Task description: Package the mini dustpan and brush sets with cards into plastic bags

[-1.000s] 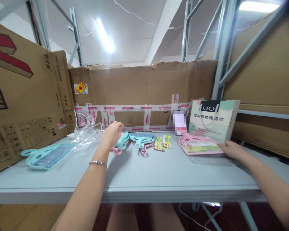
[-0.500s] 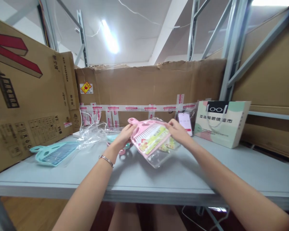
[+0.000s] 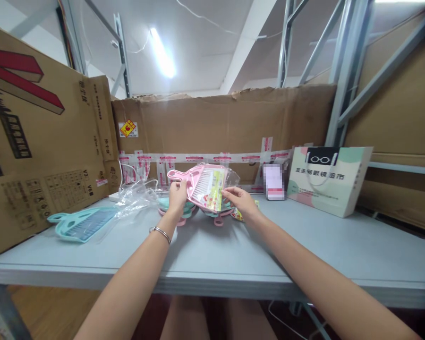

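A pink dustpan (image 3: 198, 184) in a clear plastic bag, with a yellow-green label card on it, is held tilted above the grey table (image 3: 233, 250). My left hand (image 3: 177, 194) grips it near the handle. My right hand (image 3: 241, 202) pinches the bag's lower right edge. Under it lie a few teal and pink dustpans (image 3: 184, 210) in a pile. Small label cards (image 3: 240, 216) peek out beside my right hand.
A teal dustpan (image 3: 80, 224) and loose clear bags (image 3: 134, 200) lie at the left. A paper gift bag (image 3: 327, 179) and a phone (image 3: 273, 182) stand at the back right. Cardboard boxes (image 3: 38, 141) wall the left and rear.
My right hand took the bagged pink dustpan from the right side of the table and carried it to the middle. My left hand left the pile and took hold of it near the handle.
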Action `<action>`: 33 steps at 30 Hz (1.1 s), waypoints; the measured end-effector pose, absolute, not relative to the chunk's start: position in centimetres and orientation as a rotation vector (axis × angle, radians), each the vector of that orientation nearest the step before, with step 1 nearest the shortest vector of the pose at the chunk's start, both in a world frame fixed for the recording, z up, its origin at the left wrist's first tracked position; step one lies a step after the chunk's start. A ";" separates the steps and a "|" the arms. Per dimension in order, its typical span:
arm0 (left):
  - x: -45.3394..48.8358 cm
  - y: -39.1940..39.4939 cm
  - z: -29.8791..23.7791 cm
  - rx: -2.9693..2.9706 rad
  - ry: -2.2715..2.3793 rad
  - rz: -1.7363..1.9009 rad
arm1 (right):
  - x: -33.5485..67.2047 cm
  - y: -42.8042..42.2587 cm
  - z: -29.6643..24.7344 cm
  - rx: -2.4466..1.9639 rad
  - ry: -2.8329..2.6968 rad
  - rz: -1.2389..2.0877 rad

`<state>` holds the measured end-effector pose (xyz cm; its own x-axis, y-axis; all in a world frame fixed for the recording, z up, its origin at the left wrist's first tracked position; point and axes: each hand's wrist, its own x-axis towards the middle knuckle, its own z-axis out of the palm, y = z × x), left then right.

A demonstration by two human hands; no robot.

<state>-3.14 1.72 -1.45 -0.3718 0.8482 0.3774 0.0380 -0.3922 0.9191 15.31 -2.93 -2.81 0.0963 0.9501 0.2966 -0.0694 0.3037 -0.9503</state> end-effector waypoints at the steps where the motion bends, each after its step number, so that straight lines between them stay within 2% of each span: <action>1: -3.2 1.8 -1.5 1.279 1.232 1.837 | 15.2 -3.0 -2.8 -0.941 -1.190 1.040; 4: -3.1 1.9 -1.7 1.333 1.202 1.865 | 15.0 -3.2 -2.6 -0.866 -1.090 1.243; 10: -2.8 1.6 -1.9 1.455 1.165 1.912 | 14.6 -3.3 -3.0 -0.809 -1.033 1.311; 20: -4.8 1.4 -0.6 1.541 1.447 1.935 | 15.3 -3.5 -2.3 -0.977 -0.991 1.321; 26: -6.7 0.7 0.6 1.691 1.677 1.962 | 16.7 -3.6 -2.1 -0.952 -1.040 1.206; 28: -6.9 0.4 0.9 1.789 1.583 1.844 | 17.5 -3.8 -2.1 -0.956 -1.129 1.217; 31: -6.4 0.3 0.9 1.909 1.292 1.378 | 18.0 -4.1 -2.3 -0.954 -1.292 1.306; 33: -6.4 0.7 0.6 1.858 1.226 1.274 | 18.0 -4.0 -2.3 -0.952 -1.304 1.319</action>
